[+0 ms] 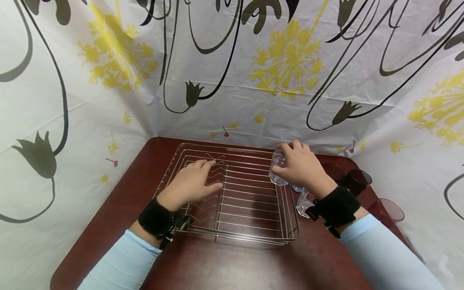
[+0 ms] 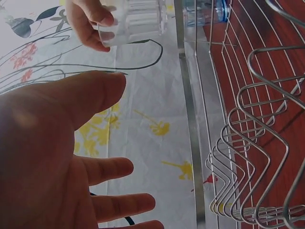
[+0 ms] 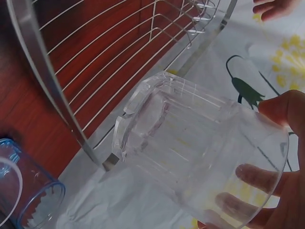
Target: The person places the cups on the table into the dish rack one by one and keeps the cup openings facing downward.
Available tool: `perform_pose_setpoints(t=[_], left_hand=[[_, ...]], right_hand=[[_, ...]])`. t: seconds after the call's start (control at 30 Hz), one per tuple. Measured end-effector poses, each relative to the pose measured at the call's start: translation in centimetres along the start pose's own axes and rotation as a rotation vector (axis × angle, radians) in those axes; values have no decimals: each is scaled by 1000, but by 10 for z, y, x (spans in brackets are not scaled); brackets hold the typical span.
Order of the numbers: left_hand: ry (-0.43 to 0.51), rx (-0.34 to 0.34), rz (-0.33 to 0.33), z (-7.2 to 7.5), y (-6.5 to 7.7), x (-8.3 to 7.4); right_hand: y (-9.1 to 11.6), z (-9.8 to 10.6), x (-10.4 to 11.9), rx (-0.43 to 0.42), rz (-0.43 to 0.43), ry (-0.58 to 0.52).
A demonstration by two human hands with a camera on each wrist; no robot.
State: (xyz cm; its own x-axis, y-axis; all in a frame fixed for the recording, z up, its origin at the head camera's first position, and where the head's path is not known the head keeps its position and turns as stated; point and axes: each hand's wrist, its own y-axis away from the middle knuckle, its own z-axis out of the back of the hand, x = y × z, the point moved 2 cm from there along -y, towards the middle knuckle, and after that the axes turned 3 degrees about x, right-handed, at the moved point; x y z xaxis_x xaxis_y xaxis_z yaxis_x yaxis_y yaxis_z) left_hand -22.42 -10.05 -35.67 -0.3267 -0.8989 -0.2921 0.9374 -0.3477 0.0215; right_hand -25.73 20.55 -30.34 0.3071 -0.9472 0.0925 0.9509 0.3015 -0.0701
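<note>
In the head view my right hand (image 1: 303, 167) grips a clear tumbler (image 1: 278, 171) above the right side of a wire dish rack (image 1: 250, 238). The right wrist view shows its thumb and fingers around the rim end of the tumbler (image 3: 190, 138), with the faceted base pointing away from the palm. My left hand (image 1: 191, 183) hovers over the rack's left part, near the wavy wire dividers (image 2: 267, 138). Its fingers are apart and nothing is between them in the left wrist view.
Right of the rack stand a second clear glass (image 1: 303, 206), a blue-tinted glass (image 3: 35, 191), a dark glass (image 1: 357, 182) and a reddish glass (image 1: 389, 211). A flower-patterned white sheet (image 1: 224, 60) hangs behind and beside the dark red table (image 1: 232, 266).
</note>
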Motion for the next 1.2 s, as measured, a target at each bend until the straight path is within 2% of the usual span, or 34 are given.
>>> perform_pose_setpoints(t=[0.33, 0.77, 1.2], left_hand=[[-24, 40, -4, 0, -7, -12], [-19, 64, -76, 1, -21, -24], [-55, 86, -74, 0, -32, -37]], right_hand=[[-2, -5, 10, 26, 7, -17], [-5, -3, 15, 18, 12, -44], [-4, 1, 17, 11, -1, -34]])
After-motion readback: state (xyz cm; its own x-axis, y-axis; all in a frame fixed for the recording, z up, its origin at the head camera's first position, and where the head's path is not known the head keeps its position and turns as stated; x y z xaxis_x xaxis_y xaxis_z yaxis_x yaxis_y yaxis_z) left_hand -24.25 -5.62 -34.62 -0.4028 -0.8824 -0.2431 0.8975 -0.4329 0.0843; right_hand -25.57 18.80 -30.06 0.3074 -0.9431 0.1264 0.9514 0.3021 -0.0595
